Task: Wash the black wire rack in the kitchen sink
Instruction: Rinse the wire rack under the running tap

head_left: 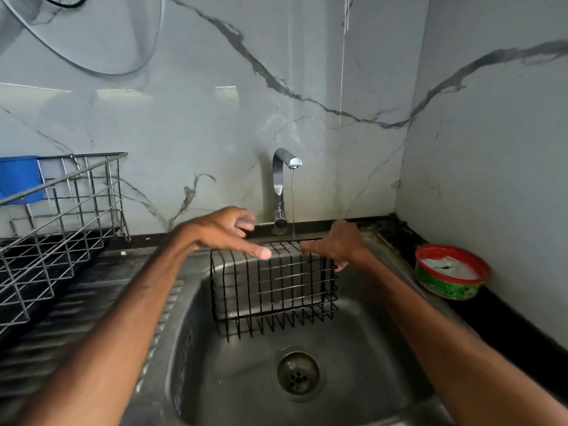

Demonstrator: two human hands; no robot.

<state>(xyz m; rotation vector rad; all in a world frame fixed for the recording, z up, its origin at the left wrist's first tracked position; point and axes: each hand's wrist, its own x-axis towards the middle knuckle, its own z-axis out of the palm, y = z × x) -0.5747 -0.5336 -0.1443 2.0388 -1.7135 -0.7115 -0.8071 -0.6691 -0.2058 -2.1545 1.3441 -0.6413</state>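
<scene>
Rack [273, 290] location: inside sink [362, 348], upright against far basin wall, 1 long grid face toward near side, short wire prongs along lower near edge. Directly below tap [281, 186].

Tap condition: running. Thin stream of water [293, 204] falling onto far top rim of rack, right of centre.

Left hand [224, 232]:
- Above top left part of rack, palm down.
- Fingers spread and nearly straight, nothing held.
- Thumb extended to right, tip over top rim. Contact with wire not determinable because of blur.

Right hand [341, 244]:
- At top right corner of rack, just right of stream.
- Fingers curled down over right end, tips visible through wires.
- 1 finger along top rim, pointing left.
- Rack gripped at this corner.

Drain [298, 375]: near part of basin floor, uncovered, well apart from rack.

Left of sink: ribbed draining surface carrying steel drainer [61, 216]. Blue box [18, 179] at far left end of drainer.

Right of sink: black counter [491, 318] carrying 1 green tub [450, 272] with red rim and white contents, near right wall.

Behind sink: grey marble-pattern wall [215, 118] with dark veins.
</scene>
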